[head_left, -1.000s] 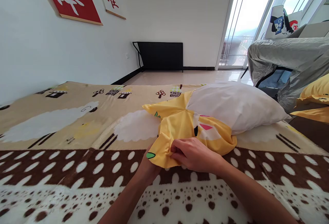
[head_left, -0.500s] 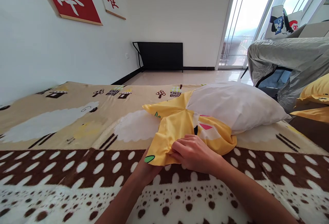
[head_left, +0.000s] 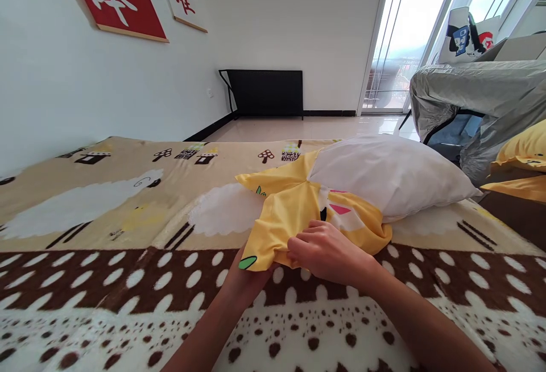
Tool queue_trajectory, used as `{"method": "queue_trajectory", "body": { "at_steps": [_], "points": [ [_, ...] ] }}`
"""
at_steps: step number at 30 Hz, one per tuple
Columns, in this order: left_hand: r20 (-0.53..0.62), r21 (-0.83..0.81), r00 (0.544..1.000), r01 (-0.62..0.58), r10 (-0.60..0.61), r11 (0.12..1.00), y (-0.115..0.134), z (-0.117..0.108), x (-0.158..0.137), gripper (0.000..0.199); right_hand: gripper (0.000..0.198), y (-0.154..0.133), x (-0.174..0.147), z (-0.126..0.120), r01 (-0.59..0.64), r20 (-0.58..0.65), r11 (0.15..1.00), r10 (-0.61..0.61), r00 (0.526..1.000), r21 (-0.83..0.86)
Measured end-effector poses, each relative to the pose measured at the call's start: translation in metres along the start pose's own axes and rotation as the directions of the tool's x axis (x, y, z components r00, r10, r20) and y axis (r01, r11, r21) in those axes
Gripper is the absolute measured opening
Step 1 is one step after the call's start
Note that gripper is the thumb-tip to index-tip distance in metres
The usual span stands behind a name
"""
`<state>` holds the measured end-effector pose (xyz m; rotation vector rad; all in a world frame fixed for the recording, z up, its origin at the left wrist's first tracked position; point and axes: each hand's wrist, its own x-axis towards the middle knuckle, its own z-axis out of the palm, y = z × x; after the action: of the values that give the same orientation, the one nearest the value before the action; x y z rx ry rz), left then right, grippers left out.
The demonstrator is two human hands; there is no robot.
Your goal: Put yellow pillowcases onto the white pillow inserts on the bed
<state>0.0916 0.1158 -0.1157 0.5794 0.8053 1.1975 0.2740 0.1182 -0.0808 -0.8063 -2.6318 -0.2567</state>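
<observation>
Pinches the yellow pillowcase [head_left: 281, 218], on the blanket [head_left: 106, 335] and touching the white pillow [head_left: 394, 176], with the right hand [head_left: 325, 251], likely to stop slipping. Tucks the left hand [head_left: 245, 279] underneath, maybe to prop cloth up; can't tell its grip.

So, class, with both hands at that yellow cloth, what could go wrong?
The right hand pinches the yellow cloth into folds, which might crease. The left hand is partly hidden beneath it, so a slip could go unnoticed. The white cushion lies against the cloth and might shift if tugged.
</observation>
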Motion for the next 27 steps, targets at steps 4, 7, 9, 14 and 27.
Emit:
{"method": "queue_trajectory", "body": {
  "at_steps": [4, 7, 9, 14, 27],
  "points": [
    [-0.036, 0.100, 0.996, -0.077, 0.081, 0.992, -0.001, 0.004, -0.002, 0.029, 0.019, -0.001, -0.001, -0.008, -0.044, 0.093, 0.999, 0.042, 0.995, 0.021],
    [-0.065, 0.150, 0.991, -0.109, 0.120, 0.983, -0.001, 0.010, -0.005, 0.028, 0.015, -0.001, 0.000, -0.011, -0.047, 0.173, 0.999, 0.043, 0.984, 0.015],
    [-0.058, 0.152, 0.991, -0.107, 0.117, 0.982, -0.002, 0.012, -0.007, 0.030, 0.013, -0.001, 0.000, -0.012, -0.050, 0.216, 0.999, 0.044, 0.975, 0.022],
    [-0.042, 0.126, 0.994, -0.095, 0.101, 0.987, -0.009, 0.007, -0.005, 0.032, 0.014, 0.004, 0.000, -0.015, -0.081, 0.204, 0.991, 0.058, 0.977, 0.104],
    [-0.005, 0.190, 0.992, -0.126, 0.129, 0.974, -0.013, 0.002, -0.003, 0.038, 0.014, 0.002, 0.005, -0.006, -0.208, 0.080, 0.914, 0.192, 0.978, 0.347]
  ]
}}
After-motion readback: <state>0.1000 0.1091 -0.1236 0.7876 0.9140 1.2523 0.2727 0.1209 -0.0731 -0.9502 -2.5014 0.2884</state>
